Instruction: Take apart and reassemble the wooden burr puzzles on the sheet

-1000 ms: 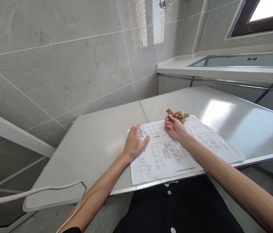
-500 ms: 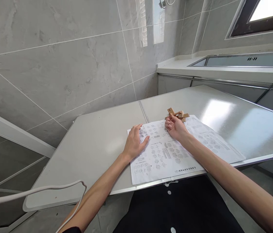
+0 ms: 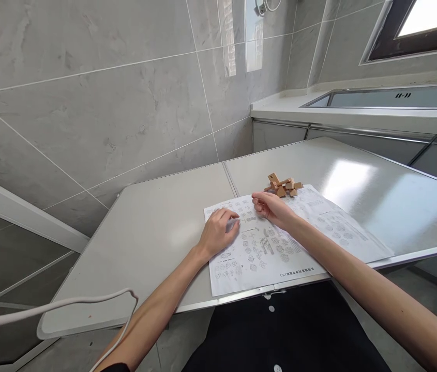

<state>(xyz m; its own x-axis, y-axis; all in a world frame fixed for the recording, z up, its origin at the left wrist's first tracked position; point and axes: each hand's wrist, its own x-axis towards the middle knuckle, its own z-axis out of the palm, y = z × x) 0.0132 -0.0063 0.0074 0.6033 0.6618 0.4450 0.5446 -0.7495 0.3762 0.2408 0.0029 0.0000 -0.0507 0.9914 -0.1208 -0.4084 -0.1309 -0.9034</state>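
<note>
A printed instruction sheet (image 3: 276, 268) covered with small line drawings lies upside down to me on the table, along its front edge. My left hand (image 3: 219, 227) rests over the sheet's left part, its fingers bent and the thumb apart, with nothing visible between them. Above the middle of the sheet is my right hand (image 3: 271, 209), its fingers curled in; whether they hold anything is hidden. Just beyond it, at the sheet's far edge, sits a loose pile of wooden puzzle pieces (image 3: 281, 190). One flat piece in the pile, marked 2 (image 3: 272, 177), sticks up at the back.
The pale folding table (image 3: 156, 237) has a seam running across its middle. A white cable (image 3: 71, 299) hangs over the table's left corner and my left forearm. Behind are a grey tiled wall (image 3: 125, 103) and a counter with a sink (image 3: 373, 98).
My right hand has drawn left and slightly toward me, away from the wooden pieces, uncovering more of the pile. My left hand's fingers have bent inward toward the thumb.
</note>
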